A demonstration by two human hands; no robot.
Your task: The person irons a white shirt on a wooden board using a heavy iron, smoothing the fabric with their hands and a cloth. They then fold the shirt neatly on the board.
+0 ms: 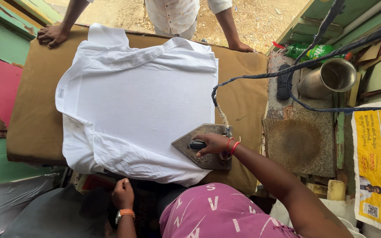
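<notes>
Iron (208,152) under right hand (212,144), on shirt (142,101)

The iron's handle (198,144) hides under the right hand (214,143); shirt label (61,92) seems unreadable.

The person's right arm stretches forward from the lower right, bare to the shoulder and slightly bent at the elbow, with red and pale thread bands around the wrist. The right hand (212,144) lies palm down, its fingers curled closed around a grip. The left arm is drawn in close to the body, the forearm upright in the view, an orange-strapped watch on the wrist. The left hand (123,194) is loosely fisted, knuckles up.
</notes>
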